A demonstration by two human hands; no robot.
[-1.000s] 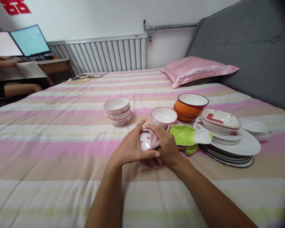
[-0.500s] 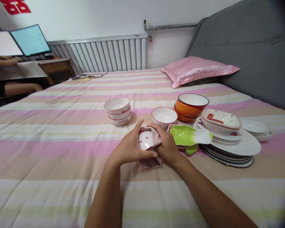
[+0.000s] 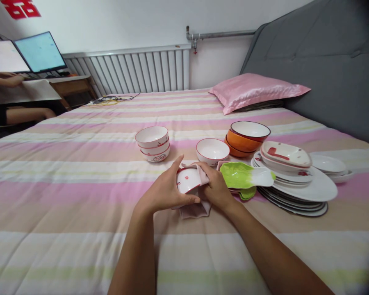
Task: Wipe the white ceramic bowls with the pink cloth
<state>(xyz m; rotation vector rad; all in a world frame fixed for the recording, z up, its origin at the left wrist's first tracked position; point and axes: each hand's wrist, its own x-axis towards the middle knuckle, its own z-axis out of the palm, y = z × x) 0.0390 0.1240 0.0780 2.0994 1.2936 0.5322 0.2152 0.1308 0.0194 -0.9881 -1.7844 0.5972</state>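
Between my two hands is a small white bowl (image 3: 187, 180) with a red rim and red marks, tilted on its side. My left hand (image 3: 166, 188) grips its left edge, thumb below and fingers above. A pale pink cloth (image 3: 197, 209) is folded over the bowl's right edge, with my right hand (image 3: 215, 185) closed on it; the lower part hangs beneath. Behind my hands stand a stack of white bowls (image 3: 153, 144) and a single white bowl (image 3: 213, 150). Just right of my right hand lies a green and white cabbage-shaped dish (image 3: 244, 175).
Orange bowls (image 3: 244, 140) are stacked behind the green dish. Stacked plates (image 3: 321, 188) and small dishes (image 3: 285, 154) stand at the right on the striped bedspread (image 3: 80, 180). A pink pillow (image 3: 258, 91) lies further back. At the far left, a person's arm (image 3: 6, 80) rests near two monitors (image 3: 39, 52).
The bowl in my hands has turned and shifted slightly left with my left hand. My right hand and the cloth's upper part have moved a little.
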